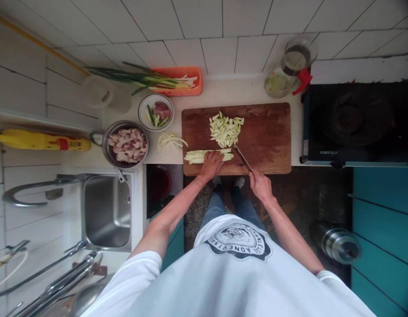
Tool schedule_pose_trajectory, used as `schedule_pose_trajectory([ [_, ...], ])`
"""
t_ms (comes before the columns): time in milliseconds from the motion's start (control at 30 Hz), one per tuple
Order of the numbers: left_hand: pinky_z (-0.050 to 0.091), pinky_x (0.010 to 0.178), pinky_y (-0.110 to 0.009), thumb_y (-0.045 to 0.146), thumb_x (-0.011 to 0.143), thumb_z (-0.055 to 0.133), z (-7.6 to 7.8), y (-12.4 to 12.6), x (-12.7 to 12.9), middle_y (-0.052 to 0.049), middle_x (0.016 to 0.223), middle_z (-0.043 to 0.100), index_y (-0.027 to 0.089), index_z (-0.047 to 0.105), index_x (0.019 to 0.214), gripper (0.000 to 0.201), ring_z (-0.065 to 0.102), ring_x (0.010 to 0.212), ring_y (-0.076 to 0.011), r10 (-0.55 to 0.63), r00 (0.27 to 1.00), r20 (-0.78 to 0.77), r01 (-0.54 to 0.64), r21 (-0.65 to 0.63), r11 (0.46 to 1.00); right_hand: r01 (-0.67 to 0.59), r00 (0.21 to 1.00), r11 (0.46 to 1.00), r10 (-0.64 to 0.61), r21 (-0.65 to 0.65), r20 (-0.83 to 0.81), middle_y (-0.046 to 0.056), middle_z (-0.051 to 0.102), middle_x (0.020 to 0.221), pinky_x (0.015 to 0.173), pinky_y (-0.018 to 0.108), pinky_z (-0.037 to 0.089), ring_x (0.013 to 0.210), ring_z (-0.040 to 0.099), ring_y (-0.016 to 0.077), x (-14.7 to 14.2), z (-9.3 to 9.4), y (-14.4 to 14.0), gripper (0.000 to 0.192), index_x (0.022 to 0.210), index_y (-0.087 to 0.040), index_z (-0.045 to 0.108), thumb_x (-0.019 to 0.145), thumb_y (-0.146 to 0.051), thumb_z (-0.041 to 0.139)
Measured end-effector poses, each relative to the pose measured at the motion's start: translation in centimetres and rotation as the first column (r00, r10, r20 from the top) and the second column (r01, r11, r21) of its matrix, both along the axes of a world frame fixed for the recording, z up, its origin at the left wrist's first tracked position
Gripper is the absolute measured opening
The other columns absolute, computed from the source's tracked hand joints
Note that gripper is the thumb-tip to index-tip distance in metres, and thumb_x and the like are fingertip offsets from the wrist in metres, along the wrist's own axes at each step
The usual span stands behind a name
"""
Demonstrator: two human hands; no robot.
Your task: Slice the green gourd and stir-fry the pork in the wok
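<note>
A wooden cutting board lies on the counter in front of me. My left hand presses down on a bundle of long, pale green vegetable strips near the board's front edge, fingers curled over them. My right hand grips the handle of a kitchen knife. Its blade points up and left, with the tip by the right end of the strips. Just beyond lies a pile of short, slanted pieces of the same pale green vegetable.
Left of the board are pale vegetable slices, a pot of raw meat chunks and a plate with meat and green pieces. Behind is an orange basket with scallions. A sink is left, a stove right.
</note>
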State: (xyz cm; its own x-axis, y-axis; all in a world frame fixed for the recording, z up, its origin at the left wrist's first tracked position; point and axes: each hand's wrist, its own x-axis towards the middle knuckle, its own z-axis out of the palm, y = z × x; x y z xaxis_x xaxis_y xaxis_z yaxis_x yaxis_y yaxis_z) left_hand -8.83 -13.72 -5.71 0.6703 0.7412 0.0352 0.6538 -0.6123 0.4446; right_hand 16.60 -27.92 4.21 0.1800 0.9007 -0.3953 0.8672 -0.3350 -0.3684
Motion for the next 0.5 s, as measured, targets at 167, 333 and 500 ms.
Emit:
schedule_pose_trajectory([
  [167,0.041,0.114,-0.06,0.026,0.107,0.05,0.6,-0.6,-0.3,-0.019,0.134,0.068,0.019,0.07,0.136,0.036,0.058,0.13,-0.0347,-0.042,0.998,-0.056,0.04,-0.028,0.999,0.007,1.0,1.0,-0.007,-0.027,-0.015,0.013,0.077,0.117,0.081,0.031,0.048,0.096,0.072,0.0248,-1.0,-0.1,-1.1,0.043,0.133,-0.019,0.067,0.113,-0.036,0.033],
  [333,0.043,0.11,-0.058,0.025,0.106,0.051,1.2,-0.5,-0.1,-0.019,0.131,0.069,0.019,0.069,0.137,0.036,0.06,0.124,-0.0344,-0.052,0.995,-0.083,0.049,-0.045,0.998,-0.007,1.0,0.999,0.007,-0.036,-0.014,0.013,0.077,0.118,0.081,0.031,0.048,0.098,0.072,0.0243,-1.4,-0.4,-0.9,0.043,0.135,-0.019,0.066,0.113,-0.036,0.033],
  [500,0.044,0.108,-0.056,0.027,0.107,0.05,1.5,-0.7,-0.2,-0.019,0.131,0.069,0.018,0.068,0.138,0.037,0.061,0.123,-0.0347,-0.059,0.992,-0.11,0.051,-0.077,0.996,-0.076,0.997,0.996,0.076,-0.048,0.014,0.012,0.076,0.118,0.08,0.03,0.047,0.099,0.073,0.0243,-1.3,-0.5,-0.1,0.043,0.137,-0.02,0.065,0.114,-0.036,0.032],
])
